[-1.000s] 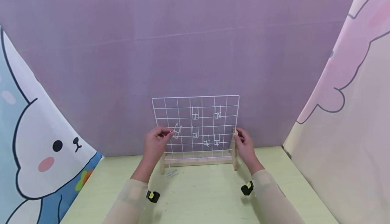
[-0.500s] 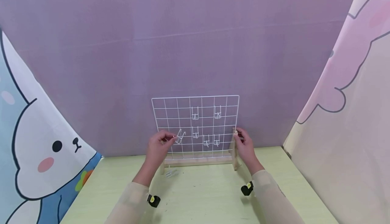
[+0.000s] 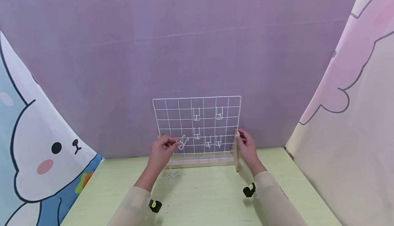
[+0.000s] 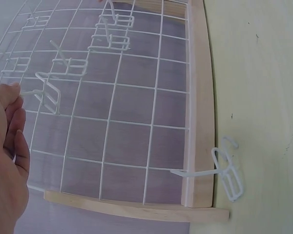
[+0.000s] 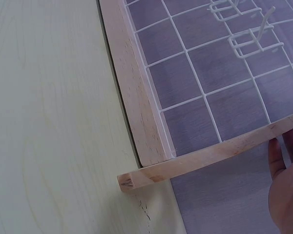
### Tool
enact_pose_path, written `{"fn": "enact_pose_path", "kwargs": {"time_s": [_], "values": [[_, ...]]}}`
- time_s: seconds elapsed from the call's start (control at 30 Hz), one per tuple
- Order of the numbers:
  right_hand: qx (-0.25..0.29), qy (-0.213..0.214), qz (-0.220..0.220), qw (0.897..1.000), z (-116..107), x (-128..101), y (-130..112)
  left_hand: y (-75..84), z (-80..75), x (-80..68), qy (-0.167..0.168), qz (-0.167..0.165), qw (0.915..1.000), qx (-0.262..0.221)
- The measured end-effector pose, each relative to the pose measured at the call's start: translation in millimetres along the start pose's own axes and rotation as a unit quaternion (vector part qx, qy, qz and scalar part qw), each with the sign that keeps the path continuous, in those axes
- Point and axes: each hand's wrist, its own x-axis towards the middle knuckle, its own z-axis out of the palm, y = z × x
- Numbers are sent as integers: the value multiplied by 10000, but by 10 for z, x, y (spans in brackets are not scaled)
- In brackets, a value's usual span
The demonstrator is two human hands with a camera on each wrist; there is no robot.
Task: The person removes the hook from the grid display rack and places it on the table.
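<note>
1. The left hand (image 3: 160, 149) is pinching a white wire hook (image 3: 182, 142) between thumb and fingertips, holding it up against the lower left part of the white wire grid (image 3: 172, 116).
2. In the left wrist view, that hook (image 4: 48, 92) is sitting right at the grid wires, tilted, with the fingertips (image 4: 10, 92) bunched together on its stem.
3. The right hand (image 3: 247, 147) is gripping the wooden post (image 3: 236, 149) at the grid's right edge, fingers curled round its top.
4. The grid is standing upright in its wooden stand (image 3: 200, 162) at the far side of the pale green table (image 3: 209, 198), just in front of the purple backdrop (image 3: 184, 41).
5. Five other hooks (image 3: 197, 114) are hanging on the grid, to the right of the held one.
6. One spare hook (image 3: 173, 174) is lying on the table, just beside the stand's near left foot.
7. Cartoon-printed panels (image 3: 37, 144) are flanking the scene on left and right.
</note>
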Motion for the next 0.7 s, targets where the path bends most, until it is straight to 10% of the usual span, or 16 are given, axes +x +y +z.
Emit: {"fn": "enact_pose_path", "kwargs": {"time_s": [0.7], "values": [[-45,83,-5,10000,11,45,67,-199,126,-139,-574,-464,9973,-6]]}}
